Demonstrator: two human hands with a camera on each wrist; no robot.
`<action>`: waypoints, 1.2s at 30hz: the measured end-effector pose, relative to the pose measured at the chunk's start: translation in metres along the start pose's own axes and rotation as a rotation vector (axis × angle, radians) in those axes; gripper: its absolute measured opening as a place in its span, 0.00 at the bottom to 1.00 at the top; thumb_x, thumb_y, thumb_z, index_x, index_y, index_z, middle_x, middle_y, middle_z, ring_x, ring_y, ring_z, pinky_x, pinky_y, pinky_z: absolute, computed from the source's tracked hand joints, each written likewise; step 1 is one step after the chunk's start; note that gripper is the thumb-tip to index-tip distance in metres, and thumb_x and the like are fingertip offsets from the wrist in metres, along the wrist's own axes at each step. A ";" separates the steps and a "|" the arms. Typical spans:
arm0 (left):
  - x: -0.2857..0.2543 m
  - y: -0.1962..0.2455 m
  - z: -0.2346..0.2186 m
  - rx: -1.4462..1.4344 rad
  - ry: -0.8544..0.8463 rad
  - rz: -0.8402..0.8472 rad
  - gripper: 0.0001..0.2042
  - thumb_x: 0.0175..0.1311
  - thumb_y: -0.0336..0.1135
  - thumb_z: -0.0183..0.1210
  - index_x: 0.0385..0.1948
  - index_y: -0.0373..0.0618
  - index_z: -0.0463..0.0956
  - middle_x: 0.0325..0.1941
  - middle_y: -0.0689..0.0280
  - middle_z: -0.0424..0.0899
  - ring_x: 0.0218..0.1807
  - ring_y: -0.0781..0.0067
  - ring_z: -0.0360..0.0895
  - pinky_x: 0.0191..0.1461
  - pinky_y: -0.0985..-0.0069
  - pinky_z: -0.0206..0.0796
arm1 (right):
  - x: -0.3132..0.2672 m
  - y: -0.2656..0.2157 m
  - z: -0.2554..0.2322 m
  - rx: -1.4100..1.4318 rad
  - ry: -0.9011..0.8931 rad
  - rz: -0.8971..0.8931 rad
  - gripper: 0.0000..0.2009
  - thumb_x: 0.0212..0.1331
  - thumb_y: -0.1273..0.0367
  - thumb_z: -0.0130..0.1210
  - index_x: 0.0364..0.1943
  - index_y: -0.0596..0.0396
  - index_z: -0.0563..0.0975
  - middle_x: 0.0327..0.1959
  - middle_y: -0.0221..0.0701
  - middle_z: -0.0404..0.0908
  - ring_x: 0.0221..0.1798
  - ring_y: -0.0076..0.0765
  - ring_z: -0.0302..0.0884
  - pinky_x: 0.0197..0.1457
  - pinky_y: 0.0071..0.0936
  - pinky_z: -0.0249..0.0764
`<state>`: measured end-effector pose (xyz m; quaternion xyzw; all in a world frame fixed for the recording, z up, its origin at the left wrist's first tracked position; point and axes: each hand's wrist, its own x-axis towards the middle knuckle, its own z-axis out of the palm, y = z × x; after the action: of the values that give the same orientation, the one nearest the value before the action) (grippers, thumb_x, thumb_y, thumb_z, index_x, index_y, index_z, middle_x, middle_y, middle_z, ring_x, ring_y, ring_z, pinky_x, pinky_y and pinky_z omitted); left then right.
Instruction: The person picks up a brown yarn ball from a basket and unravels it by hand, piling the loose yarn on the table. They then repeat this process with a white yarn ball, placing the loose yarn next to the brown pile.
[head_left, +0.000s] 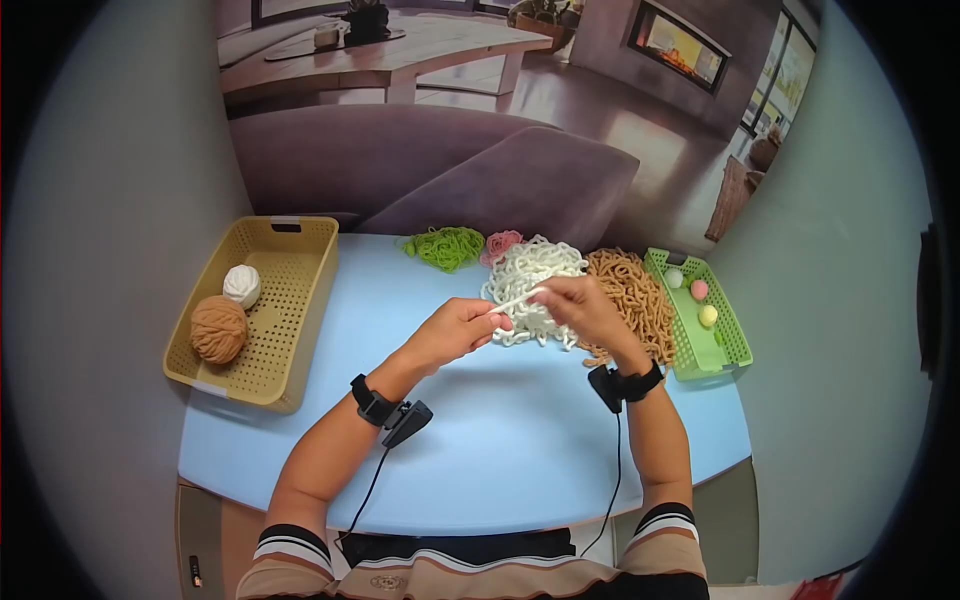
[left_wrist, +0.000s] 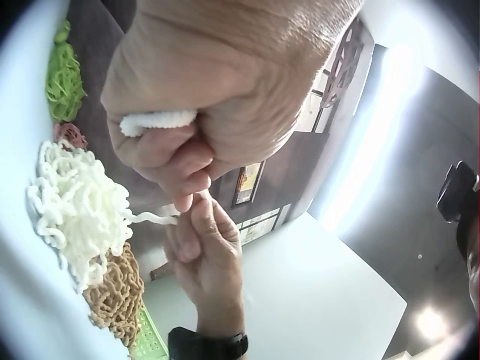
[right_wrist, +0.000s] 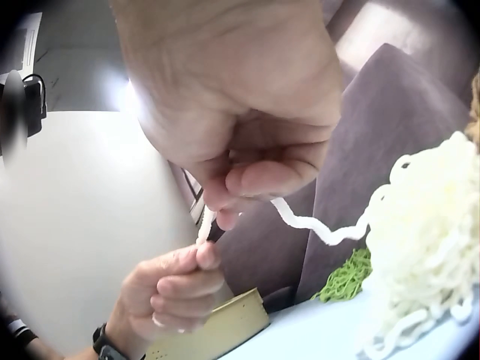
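Observation:
A thick white yarn strand [head_left: 516,301] runs between the two hands, held above the table. The left hand [head_left: 458,330] has its fingers curled round it, and in the left wrist view a piece of white yarn [left_wrist: 159,122] crosses those fingers. Thumb and fingertips of the right hand [head_left: 587,314] pinch the strand. From the right hand [right_wrist: 240,112] a length of yarn [right_wrist: 322,229] leads to the loose white yarn pile [right_wrist: 424,232], which lies behind the hands in the head view.
At the left stands a tan basket [head_left: 288,330] with a brown yarn ball [head_left: 218,330] and a white ball [head_left: 241,286]. Green yarn [head_left: 446,248] and pink yarn [head_left: 502,245] lie at the back. Right of the white pile are brown yarn [head_left: 632,300] and a green basket [head_left: 735,335] holding small balls.

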<state>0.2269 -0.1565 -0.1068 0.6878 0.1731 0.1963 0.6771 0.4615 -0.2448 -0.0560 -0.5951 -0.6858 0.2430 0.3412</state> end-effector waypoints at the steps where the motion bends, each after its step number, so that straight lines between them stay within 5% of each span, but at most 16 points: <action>1: 0.001 0.000 -0.001 -0.015 0.006 -0.009 0.13 0.77 0.42 0.52 0.44 0.44 0.81 0.23 0.79 0.67 0.24 0.91 0.59 0.24 0.88 0.50 | 0.002 0.000 -0.008 0.062 0.059 -0.025 0.11 0.71 0.64 0.58 0.42 0.58 0.85 0.21 0.22 0.76 0.25 0.16 0.69 0.32 0.19 0.67; 4: 0.003 -0.006 -0.002 -0.067 0.025 -0.021 0.14 0.77 0.43 0.51 0.46 0.44 0.81 0.23 0.79 0.68 0.23 0.91 0.59 0.23 0.88 0.50 | 0.012 -0.005 -0.023 0.172 0.336 -0.094 0.13 0.71 0.63 0.58 0.41 0.58 0.85 0.20 0.22 0.74 0.25 0.15 0.69 0.32 0.19 0.67; 5: 0.004 -0.008 -0.001 -0.087 0.035 -0.012 0.14 0.77 0.43 0.51 0.47 0.44 0.80 0.23 0.79 0.68 0.23 0.91 0.60 0.22 0.88 0.50 | 0.016 -0.003 -0.027 0.167 0.385 -0.086 0.10 0.69 0.65 0.59 0.41 0.57 0.85 0.23 0.24 0.78 0.30 0.22 0.74 0.37 0.23 0.71; 8: 0.004 -0.009 0.007 -0.124 0.055 -0.001 0.14 0.77 0.41 0.50 0.47 0.42 0.80 0.24 0.78 0.71 0.22 0.90 0.63 0.22 0.87 0.54 | 0.032 0.005 -0.041 -0.337 0.471 -0.397 0.07 0.66 0.67 0.60 0.41 0.54 0.86 0.35 0.28 0.84 0.43 0.34 0.78 0.48 0.31 0.73; 9: 0.005 -0.008 0.010 -0.133 0.060 0.002 0.14 0.77 0.40 0.49 0.47 0.41 0.80 0.24 0.77 0.72 0.22 0.90 0.64 0.22 0.87 0.56 | 0.035 0.009 -0.044 -0.402 0.436 -0.386 0.06 0.62 0.70 0.61 0.41 0.52 0.86 0.52 0.33 0.83 0.58 0.45 0.74 0.61 0.39 0.70; 13: 0.023 -0.016 0.026 0.016 -0.030 -0.095 0.14 0.73 0.34 0.45 0.47 0.38 0.79 0.26 0.73 0.77 0.24 0.85 0.71 0.23 0.83 0.64 | 0.042 0.030 -0.045 -0.643 0.467 -0.430 0.07 0.60 0.73 0.60 0.40 0.53 0.86 0.63 0.41 0.76 0.68 0.52 0.70 0.72 0.43 0.65; 17: 0.046 -0.029 0.042 0.296 -0.128 -0.269 0.14 0.69 0.31 0.44 0.46 0.36 0.79 0.28 0.67 0.82 0.26 0.78 0.78 0.27 0.77 0.72 | 0.048 0.089 -0.054 -0.645 0.064 -0.192 0.11 0.55 0.75 0.57 0.39 0.53 0.88 0.60 0.46 0.80 0.63 0.57 0.75 0.68 0.44 0.71; 21: 0.048 -0.041 0.057 0.496 -0.230 -0.383 0.14 0.68 0.30 0.44 0.41 0.34 0.80 0.28 0.62 0.85 0.28 0.72 0.83 0.30 0.74 0.78 | 0.047 0.095 -0.064 -0.640 0.175 -0.104 0.12 0.55 0.75 0.56 0.41 0.53 0.88 0.60 0.46 0.80 0.61 0.54 0.77 0.66 0.44 0.72; 28: 0.034 -0.032 0.077 0.575 -0.224 -0.306 0.14 0.67 0.34 0.48 0.36 0.35 0.82 0.25 0.60 0.86 0.26 0.72 0.84 0.30 0.74 0.77 | 0.054 0.069 -0.062 -0.674 0.368 -0.178 0.18 0.62 0.74 0.55 0.56 0.45 0.83 0.69 0.42 0.73 0.70 0.52 0.69 0.69 0.45 0.70; 31: 0.037 -0.032 0.079 0.755 -0.294 -0.267 0.16 0.67 0.38 0.50 0.33 0.36 0.84 0.26 0.59 0.87 0.26 0.68 0.83 0.36 0.69 0.77 | 0.057 0.081 -0.052 -0.691 0.140 -0.111 0.25 0.61 0.77 0.52 0.62 0.41 0.79 0.70 0.42 0.71 0.70 0.52 0.69 0.68 0.47 0.71; 33: 0.038 -0.030 0.081 0.956 -0.384 -0.274 0.17 0.67 0.40 0.52 0.31 0.36 0.84 0.28 0.57 0.87 0.28 0.61 0.84 0.41 0.64 0.77 | 0.049 0.081 -0.052 -0.768 0.118 -0.033 0.27 0.59 0.79 0.49 0.64 0.41 0.77 0.70 0.43 0.71 0.69 0.52 0.70 0.68 0.48 0.71; 36: 0.026 -0.043 0.076 1.068 -0.260 -0.099 0.17 0.67 0.42 0.53 0.33 0.39 0.86 0.29 0.56 0.88 0.35 0.50 0.84 0.49 0.59 0.75 | 0.035 0.062 -0.054 -0.769 0.153 0.020 0.27 0.59 0.78 0.49 0.65 0.45 0.76 0.70 0.44 0.71 0.70 0.53 0.70 0.69 0.48 0.71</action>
<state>0.2883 -0.2078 -0.1490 0.9454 0.1955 -0.0374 0.2581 0.5405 -0.2030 -0.0610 -0.7025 -0.6937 -0.0733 0.1412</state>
